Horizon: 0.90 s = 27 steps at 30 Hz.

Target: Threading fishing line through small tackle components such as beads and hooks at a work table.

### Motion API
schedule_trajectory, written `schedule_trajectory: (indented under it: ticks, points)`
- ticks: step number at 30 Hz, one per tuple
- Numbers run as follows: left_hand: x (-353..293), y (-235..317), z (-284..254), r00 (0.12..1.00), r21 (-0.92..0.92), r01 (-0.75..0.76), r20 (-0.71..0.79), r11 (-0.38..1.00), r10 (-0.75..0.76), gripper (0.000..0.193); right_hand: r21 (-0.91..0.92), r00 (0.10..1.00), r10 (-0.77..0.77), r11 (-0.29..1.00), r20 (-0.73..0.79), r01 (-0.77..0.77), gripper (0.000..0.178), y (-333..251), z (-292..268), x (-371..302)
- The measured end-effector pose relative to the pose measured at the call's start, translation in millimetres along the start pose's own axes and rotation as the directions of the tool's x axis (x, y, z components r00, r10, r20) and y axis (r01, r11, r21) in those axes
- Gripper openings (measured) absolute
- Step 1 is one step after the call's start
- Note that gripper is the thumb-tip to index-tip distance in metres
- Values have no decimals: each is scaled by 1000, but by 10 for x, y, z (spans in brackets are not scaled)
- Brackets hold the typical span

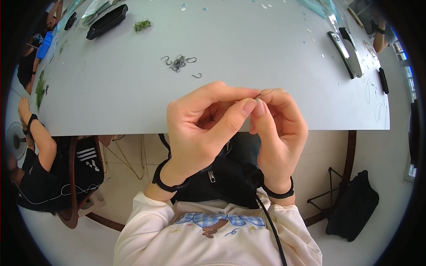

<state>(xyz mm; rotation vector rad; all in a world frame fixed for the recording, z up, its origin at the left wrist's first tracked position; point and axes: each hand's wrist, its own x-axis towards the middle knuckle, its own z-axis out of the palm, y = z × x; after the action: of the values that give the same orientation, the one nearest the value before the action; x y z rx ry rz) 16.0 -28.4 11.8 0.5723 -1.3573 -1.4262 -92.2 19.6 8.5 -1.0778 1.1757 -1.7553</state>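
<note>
Thin dark strand [267, 92], maybe wire or line, is sitting at the fingertips, over the near part of the desk [111, 97]. Long axis is running sideways with a slight diagonal; visible free end is pointing right and a little away from the person. Rest is hiding behind fingers, so full shape can't be told.

Left hand [202, 122] is curling, thumb and index tips pinching the strand. Right hand [282, 126] is also curling, its thumb tip pressing up against the left thumb and its index finger lying along the strand; can't tell if it's actually gripping. Both wrists are wearing black bands.

Farther out, right side: black marker pen [383, 80] is lying near the desk's edge. Ahead of the hands, one loose metal hook [197, 76] is lying just beside a small pile of hooks [179, 63]. Silver-and-black stapler [356, 66] is resting at right, slanting. Beyond, a green tangle of thread [142, 25] is lying near a long black tray [107, 22], which is slanting up to the right.
</note>
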Motion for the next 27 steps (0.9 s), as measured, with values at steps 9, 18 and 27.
schedule_trajectory:
  ticks: [9, 18, 27]
  points:
    - [-12, -25, -32, 1000, 41, -13, 4, 999, 13, 11, -60, 1000, -13, 998, -1, 12, 6, 6, 12, -7]
    - [-11, 11, -1, 998, 4, 58, -37, 998, -58, 9, -39, 1000, -24, 999, -16, 23, 6, 7, 21, -3]
    - [-23, 29, -1, 992, -67, 107, -58, 992, -111, 10, -113, 997, -47, 993, -66, 39, 5, 15, 57, -5]
